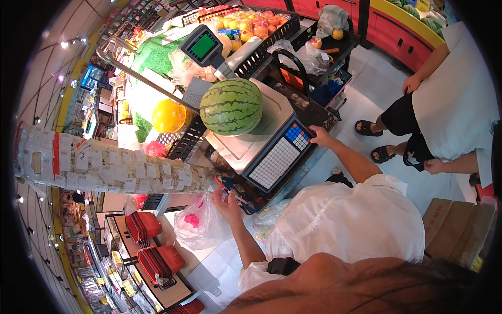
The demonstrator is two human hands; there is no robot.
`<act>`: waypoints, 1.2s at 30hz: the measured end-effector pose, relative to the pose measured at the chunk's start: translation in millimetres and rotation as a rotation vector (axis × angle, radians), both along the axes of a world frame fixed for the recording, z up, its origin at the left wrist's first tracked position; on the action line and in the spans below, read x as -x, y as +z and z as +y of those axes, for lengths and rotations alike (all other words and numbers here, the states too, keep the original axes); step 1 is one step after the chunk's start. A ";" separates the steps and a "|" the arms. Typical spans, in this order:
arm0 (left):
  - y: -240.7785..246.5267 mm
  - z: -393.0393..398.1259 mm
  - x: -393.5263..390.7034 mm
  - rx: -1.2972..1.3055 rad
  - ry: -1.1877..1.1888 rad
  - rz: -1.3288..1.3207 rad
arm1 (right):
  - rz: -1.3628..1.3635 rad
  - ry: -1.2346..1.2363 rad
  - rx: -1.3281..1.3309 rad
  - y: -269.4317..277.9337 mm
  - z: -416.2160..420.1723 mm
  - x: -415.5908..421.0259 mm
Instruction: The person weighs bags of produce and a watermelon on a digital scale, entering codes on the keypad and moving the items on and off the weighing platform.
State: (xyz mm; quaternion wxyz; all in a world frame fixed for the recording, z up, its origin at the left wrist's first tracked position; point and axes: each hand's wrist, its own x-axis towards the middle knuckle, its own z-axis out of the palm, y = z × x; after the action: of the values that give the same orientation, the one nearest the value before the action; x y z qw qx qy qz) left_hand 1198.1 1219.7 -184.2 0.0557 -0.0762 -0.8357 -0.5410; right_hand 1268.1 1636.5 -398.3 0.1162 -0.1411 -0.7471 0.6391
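Observation:
A striped green watermelon (231, 106) rests on the metal pan (274, 100) of an electronic label scale. My right hand (322, 136) is at the end of the scale's keypad (276, 159), fingers touching or just over the blue and orange number keys (297, 135). Nothing shows in its grasp. My left hand (228, 206) hovers beside the scale's near left corner, fingers apart, close to a red-handled tool (220, 183), perhaps scissors. Whether it touches that handle, I cannot tell. The scale's display (202, 46) glows green on a post behind the melon.
A column (129, 167) covered in stuck labels stands left of the scale. Below it hangs a clear plastic bag (204, 223). Crated fruit (251, 27) lies beyond. Another person (451, 102) stands at right, near a cardboard box (451, 227). Red shopping baskets (159, 261) are stacked at lower left.

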 end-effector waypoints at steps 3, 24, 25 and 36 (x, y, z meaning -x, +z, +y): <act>3.7 1.9 1.0 -0.013 0.020 -0.013 | -0.032 -0.018 -0.018 5.7 -2.6 0.1; 1.2 34.2 34.3 0.056 -0.006 0.032 | -0.048 -0.052 -0.523 73.1 61.6 91.2; 3.3 38.3 36.5 0.040 -0.012 0.028 | -0.048 -0.022 -0.560 70.4 66.0 94.9; 18.3 63.2 52.1 0.046 0.016 0.050 | -0.035 0.099 -0.913 53.4 74.5 116.4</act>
State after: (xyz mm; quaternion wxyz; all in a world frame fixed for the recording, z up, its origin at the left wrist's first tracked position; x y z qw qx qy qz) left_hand 1146.0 1282.8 -165.9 0.0791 -0.0843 -0.8470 -0.5189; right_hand 1151.7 1711.0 -344.9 0.1231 -0.0505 -0.9599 0.2469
